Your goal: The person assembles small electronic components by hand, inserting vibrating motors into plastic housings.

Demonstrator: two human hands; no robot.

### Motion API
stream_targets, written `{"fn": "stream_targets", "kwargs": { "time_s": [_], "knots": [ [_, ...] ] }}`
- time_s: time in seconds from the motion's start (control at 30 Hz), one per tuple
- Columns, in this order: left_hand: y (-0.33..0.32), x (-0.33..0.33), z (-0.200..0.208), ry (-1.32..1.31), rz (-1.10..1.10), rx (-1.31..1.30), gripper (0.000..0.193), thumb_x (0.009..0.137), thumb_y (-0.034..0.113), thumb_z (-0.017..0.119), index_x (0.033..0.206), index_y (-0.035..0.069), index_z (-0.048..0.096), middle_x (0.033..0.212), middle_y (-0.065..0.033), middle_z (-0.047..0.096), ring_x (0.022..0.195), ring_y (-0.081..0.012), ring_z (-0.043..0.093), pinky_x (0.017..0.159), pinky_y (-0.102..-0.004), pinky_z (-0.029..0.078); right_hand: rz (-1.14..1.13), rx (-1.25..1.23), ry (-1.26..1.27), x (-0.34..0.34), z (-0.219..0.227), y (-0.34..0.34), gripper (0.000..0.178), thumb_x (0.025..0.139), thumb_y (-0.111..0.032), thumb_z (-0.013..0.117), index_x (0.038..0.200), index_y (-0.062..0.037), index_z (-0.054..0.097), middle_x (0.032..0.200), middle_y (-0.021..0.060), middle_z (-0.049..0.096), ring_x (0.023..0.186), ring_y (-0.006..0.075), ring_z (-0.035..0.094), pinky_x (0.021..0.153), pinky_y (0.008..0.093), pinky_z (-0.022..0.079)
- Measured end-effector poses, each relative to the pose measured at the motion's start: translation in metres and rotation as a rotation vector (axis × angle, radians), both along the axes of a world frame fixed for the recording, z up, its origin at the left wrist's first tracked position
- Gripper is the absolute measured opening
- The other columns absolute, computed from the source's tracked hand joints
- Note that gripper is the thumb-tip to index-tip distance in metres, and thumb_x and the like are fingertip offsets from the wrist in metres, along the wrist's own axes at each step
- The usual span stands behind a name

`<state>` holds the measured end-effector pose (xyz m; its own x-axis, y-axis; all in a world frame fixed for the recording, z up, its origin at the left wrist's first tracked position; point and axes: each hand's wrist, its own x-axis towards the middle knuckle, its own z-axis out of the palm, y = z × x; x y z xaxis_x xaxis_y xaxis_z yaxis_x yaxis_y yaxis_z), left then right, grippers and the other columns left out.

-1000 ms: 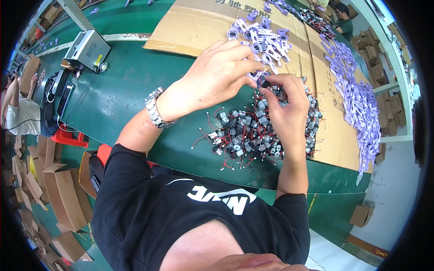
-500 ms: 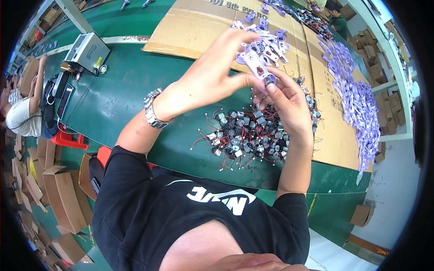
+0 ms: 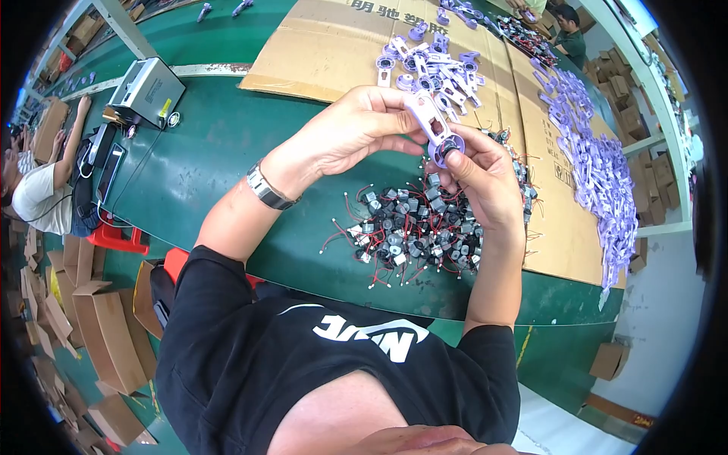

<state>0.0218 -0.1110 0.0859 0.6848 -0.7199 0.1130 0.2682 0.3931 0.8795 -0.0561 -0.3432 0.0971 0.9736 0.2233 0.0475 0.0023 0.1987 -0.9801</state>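
A purple plastic housing (image 3: 428, 115) with a long slotted body and a round ring end is held between both hands above the table. My left hand (image 3: 368, 130), with a metal watch on its wrist, pinches the housing's upper side. My right hand (image 3: 485, 178) grips the ring end, its thumb pressed at a dark round part, seemingly a small motor (image 3: 450, 145), inside the ring. Just below my hands lies a heap of small motors (image 3: 413, 227) with red and black wires. Beyond my hands, several purple housings (image 3: 447, 76) lie on cardboard.
A flattened cardboard sheet (image 3: 303, 57) covers part of the green table (image 3: 205, 144). A large pile of purple parts (image 3: 599, 182) lies at the right. At the left stand a grey metal box (image 3: 146, 91) and a seated person (image 3: 49, 182); another person (image 3: 569, 38) is at the far right.
My left hand has moved from above the housing down to its side and now pinches it. The housing has turned, so its ring end shows more fully.
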Motion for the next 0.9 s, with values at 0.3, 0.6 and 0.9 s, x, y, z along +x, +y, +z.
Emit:
{"fn": "stream_targets", "kwargs": {
  "time_s": [0.3, 0.6, 0.9],
  "knots": [
    [-0.001, -0.003, 0.005, -0.304, 0.195, 0.269, 0.021, 0.100, -0.001, 0.055, 0.115, -0.002, 0.069, 0.112, -0.0090, 0.072, 0.109, -0.0194, 0.070, 0.098, -0.0396, 0.060, 0.039, -0.045, -0.033, -0.007, 0.000, 0.007, 0.044, 0.094, -0.014, 0.079, 0.135, -0.0013, 0.067, 0.096, 0.0080, 0.076, 0.081, 0.0115, 0.070, 0.067, 0.0242, 0.054],
    [0.017, -0.019, 0.041, -0.288, 0.104, 0.330, 0.039, 0.110, 0.034, 0.057, 0.116, -0.002, 0.069, 0.104, -0.0070, 0.072, 0.097, -0.0133, 0.070, 0.086, -0.0325, 0.063, -0.132, -0.163, -0.078, -0.004, -0.008, 0.007, 0.034, 0.097, -0.011, 0.075, 0.128, 0.0000, 0.070, 0.094, 0.0040, 0.075, 0.074, 0.0087, 0.065, 0.062, 0.0222, 0.049],
    [0.010, -0.016, 0.029, -0.282, 0.226, 0.255, 0.038, 0.108, 0.034, 0.062, 0.114, -0.003, 0.071, 0.103, -0.0079, 0.074, 0.096, -0.0150, 0.072, 0.092, -0.0319, 0.060, -0.070, -0.205, -0.004, -0.005, -0.002, 0.018, 0.038, 0.104, -0.020, 0.068, 0.135, 0.0010, 0.060, 0.090, 0.0014, 0.068, 0.073, 0.0081, 0.061, 0.062, 0.0227, 0.047]
  ]
}}
